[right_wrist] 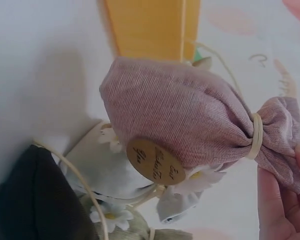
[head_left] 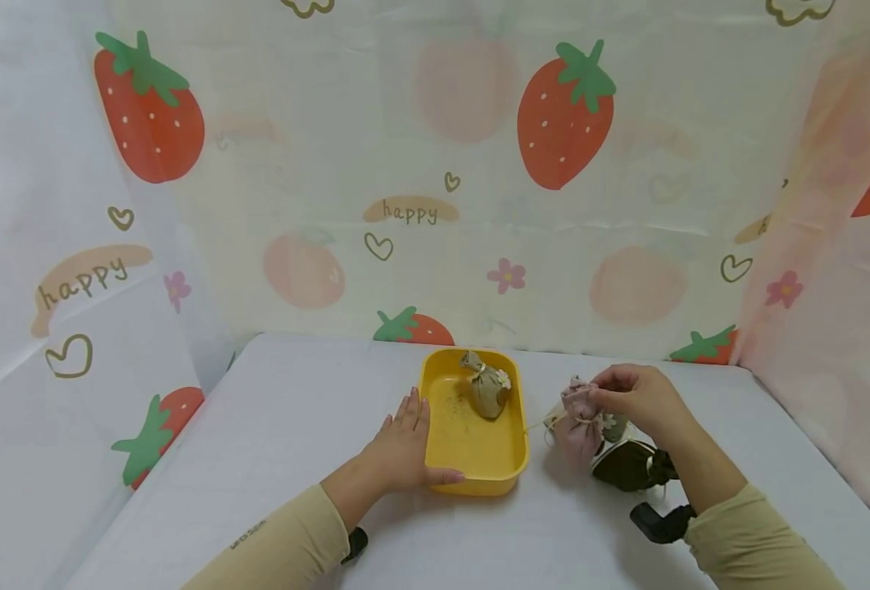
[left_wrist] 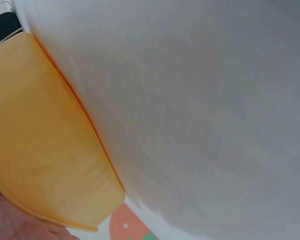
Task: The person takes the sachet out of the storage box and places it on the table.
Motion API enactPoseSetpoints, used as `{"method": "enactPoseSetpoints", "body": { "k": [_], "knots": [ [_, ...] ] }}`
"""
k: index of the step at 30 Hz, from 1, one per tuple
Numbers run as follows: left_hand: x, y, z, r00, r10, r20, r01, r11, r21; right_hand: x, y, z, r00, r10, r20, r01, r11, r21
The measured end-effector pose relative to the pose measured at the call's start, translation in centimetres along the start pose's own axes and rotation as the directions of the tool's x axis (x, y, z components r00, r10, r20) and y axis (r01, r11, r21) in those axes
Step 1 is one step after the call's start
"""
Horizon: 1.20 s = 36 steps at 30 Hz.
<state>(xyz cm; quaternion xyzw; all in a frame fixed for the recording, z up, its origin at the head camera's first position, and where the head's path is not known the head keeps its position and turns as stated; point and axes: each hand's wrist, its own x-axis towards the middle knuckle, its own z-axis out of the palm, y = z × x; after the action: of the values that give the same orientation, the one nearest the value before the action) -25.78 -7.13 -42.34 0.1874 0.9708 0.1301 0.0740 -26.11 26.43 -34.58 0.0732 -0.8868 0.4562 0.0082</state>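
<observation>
A yellow plastic bin (head_left: pixel 477 459) stands on the white table, holding one olive-brown drawstring sachet (head_left: pixel 490 392) with a small flower. My left hand (head_left: pixel 398 447) lies against the bin's left side, fingers straight along it and thumb over the front rim. To the right of the bin, my right hand (head_left: pixel 645 401) pinches the gathered neck of a dusty-pink sachet (right_wrist: pixel 175 110). A round brown tag and a pale flower hang on this sachet in the right wrist view. It appears raised above the other sachets.
Under and beside the pink sachet lie a black sachet (right_wrist: pixel 35 200), a whitish sachet (right_wrist: pixel 107 160) and a grey-green sachet (right_wrist: pixel 127 227), all close together. A strawberry-printed sheet (head_left: pixel 420 270) stands behind the table, with side sheets at left and right.
</observation>
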Motion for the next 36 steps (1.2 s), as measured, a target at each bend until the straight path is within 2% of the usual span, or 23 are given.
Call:
{"method": "enactPoseSetpoints", "body": {
  "k": [10, 16, 24, 36],
  "knots": [
    [0.0, 0.0, 0.0, 1.000, -0.001, 0.003, 0.001, 1.000, 0.003, -0.7, -0.6, 0.1, 1.000, 0.031, 0.000, -0.031, 1.000, 0.004],
    [-0.1, 0.1, -0.2, 1.000, 0.001, 0.006, -0.001, 1.000, -0.014, -0.7, 0.0, 0.7, 0.999, 0.038, -0.015, -0.038, 0.999, 0.006],
    [-0.2, 0.2, -0.3, 1.000, 0.002, 0.004, -0.002, 1.000, -0.012, -0.5, 1.1, 1.6, 0.995, 0.084, -0.053, -0.086, 0.996, -0.029],
    [0.1, 0.0, 0.1, 1.000, -0.002, -0.002, 0.002, 1.000, -0.001, 0.0, 2.1, 1.9, 0.987, 0.101, -0.124, -0.122, 0.977, -0.176]
  ]
}}
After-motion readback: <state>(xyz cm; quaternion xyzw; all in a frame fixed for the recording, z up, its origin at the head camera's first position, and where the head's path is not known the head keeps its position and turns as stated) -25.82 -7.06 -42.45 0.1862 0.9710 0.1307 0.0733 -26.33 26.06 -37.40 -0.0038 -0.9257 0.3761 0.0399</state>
